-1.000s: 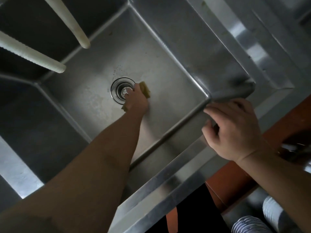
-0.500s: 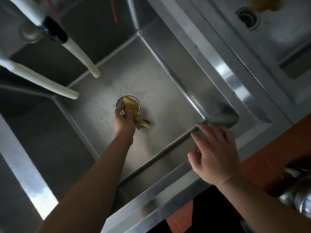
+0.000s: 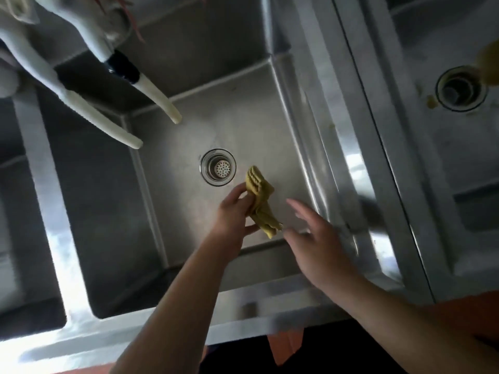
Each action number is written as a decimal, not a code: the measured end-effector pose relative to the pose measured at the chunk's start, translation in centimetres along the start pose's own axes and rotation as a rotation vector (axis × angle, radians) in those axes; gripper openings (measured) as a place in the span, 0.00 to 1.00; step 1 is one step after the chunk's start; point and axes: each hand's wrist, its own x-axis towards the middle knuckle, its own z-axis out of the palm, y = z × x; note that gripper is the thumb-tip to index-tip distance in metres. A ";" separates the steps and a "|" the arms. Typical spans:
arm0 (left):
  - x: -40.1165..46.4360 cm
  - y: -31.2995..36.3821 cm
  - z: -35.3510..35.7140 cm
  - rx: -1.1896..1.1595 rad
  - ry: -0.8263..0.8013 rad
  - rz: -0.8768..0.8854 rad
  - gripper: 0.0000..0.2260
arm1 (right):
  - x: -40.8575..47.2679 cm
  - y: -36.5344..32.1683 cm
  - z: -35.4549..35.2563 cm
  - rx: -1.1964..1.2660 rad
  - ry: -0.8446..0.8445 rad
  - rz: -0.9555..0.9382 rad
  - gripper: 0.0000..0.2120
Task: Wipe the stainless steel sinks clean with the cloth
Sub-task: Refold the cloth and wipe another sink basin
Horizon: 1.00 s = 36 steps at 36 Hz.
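A crumpled yellow cloth [image 3: 260,202] hangs above the floor of the middle stainless steel sink [image 3: 243,125], just right of its round drain strainer [image 3: 218,167]. My left hand [image 3: 233,213] pinches the cloth between thumb and fingers, lifted off the sink floor. My right hand [image 3: 317,240] is over the sink's front right corner with fingers spread, close to the cloth's lower end; whether it touches the cloth I cannot tell.
Two white faucet spouts [image 3: 162,99] [image 3: 113,129] hang over the sink's back left. A darker basin [image 3: 24,211] lies to the left. On the right a second sink [image 3: 445,163] has a drain [image 3: 460,89] and a yellow object [image 3: 490,64] at the edge.
My left hand lifted the cloth off the drain and drew it toward the front right. My right hand left the sink rim and came in beside the cloth. The view shifted right.
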 end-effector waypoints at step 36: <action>17.2 -12.2 -23.9 1.311 0.486 0.157 0.31 | 37.5 -4.9 4.8 -1.026 0.499 -0.226 0.26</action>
